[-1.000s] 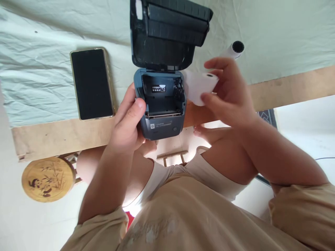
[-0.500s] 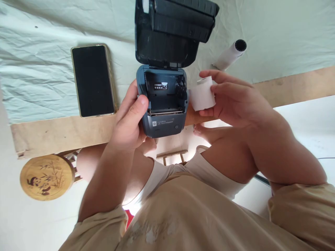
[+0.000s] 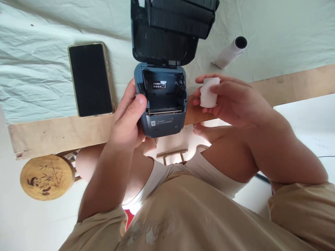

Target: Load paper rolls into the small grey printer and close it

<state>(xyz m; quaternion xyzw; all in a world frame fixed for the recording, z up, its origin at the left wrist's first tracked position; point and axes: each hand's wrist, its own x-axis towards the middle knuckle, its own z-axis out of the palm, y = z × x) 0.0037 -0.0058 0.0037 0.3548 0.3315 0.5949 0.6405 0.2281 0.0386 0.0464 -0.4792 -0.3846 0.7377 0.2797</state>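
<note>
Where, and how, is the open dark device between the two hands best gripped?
Best, I think, by the body of the dark device, from the left, thumb on the side rim, as the left hand holds it. That wall is solid and rounded; the raised lid joins at a hinge on the far end and could swing if gripped.

Two white rolls [image 3: 208,96], one printer [image 3: 163,126], one phone [image 3: 90,80] (by the near edge of the table [image 3: 60,136]), one stool [image 3: 47,177].
</note>
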